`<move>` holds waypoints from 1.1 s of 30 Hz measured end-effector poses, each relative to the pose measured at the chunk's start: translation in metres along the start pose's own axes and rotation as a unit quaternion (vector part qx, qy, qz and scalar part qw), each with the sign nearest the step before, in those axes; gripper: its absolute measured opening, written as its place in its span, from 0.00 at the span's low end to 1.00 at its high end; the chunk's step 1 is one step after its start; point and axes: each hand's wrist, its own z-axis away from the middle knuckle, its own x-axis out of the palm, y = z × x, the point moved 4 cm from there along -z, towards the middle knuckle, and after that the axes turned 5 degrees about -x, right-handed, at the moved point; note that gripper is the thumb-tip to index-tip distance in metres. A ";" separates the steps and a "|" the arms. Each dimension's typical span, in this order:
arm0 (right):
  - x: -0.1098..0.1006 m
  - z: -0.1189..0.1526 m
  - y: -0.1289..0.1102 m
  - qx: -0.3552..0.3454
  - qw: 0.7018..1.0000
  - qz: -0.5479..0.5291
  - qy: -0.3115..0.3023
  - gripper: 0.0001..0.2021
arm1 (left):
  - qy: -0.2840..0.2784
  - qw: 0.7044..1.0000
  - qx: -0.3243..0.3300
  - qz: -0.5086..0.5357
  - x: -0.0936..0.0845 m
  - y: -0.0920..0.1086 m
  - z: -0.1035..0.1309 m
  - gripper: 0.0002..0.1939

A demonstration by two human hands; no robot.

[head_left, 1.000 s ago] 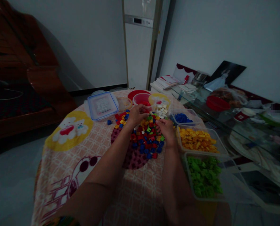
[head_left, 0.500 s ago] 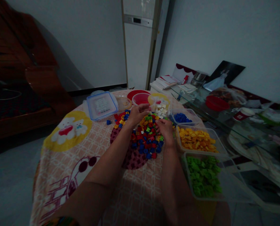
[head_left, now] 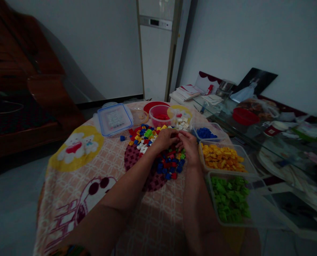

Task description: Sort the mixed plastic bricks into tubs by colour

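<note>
Mid-frame, the left hand (head_left: 166, 139) has moved in from near the pink bowl (head_left: 162, 121) to meet the right hand (head_left: 188, 144) over the mixed bricks (head_left: 171, 165), both now working one spot, whether either curled grip pinches anything I cannot tell.

The hands (head_left: 165, 140) cover part of the brick pile (head_left: 168, 165); their grip is unclear.

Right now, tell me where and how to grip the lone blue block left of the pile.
Pinch the blue block by two opposite sides, probably with the left hand, coming from above or the left. It is small and sits on the cloth apart from the pile, so its sides look free.
</note>
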 end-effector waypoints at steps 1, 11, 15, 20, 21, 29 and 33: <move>0.000 0.000 0.000 -0.002 1.000 0.001 -0.001 0.22 | 0.004 1.000 -0.006 0.006 -0.001 -0.001 0.000 0.15; -0.018 -0.009 0.014 -0.043 0.965 0.255 0.050 0.15 | 0.144 0.961 -0.125 0.198 -0.039 -0.041 -0.004 0.13; -0.019 -0.012 0.016 -0.077 0.940 0.328 0.047 0.16 | 0.197 0.914 -0.173 0.310 -0.053 -0.069 -0.002 0.12; -0.018 -0.013 0.018 -0.088 0.933 0.346 0.046 0.17 | 0.229 0.876 -0.195 0.377 -0.057 -0.084 0.000 0.14; -0.018 -0.013 0.018 -0.090 0.933 0.345 0.046 0.17 | 0.231 0.872 -0.198 0.384 -0.056 -0.084 0.000 0.15; -0.018 -0.011 0.018 -0.095 0.937 0.333 0.046 0.16 | 0.222 0.851 -0.136 0.455 -0.049 -0.073 -0.010 0.33; -0.017 -0.012 0.018 -0.094 0.937 0.334 0.046 0.17 | 0.211 0.858 -0.104 0.456 -0.049 -0.064 -0.011 0.34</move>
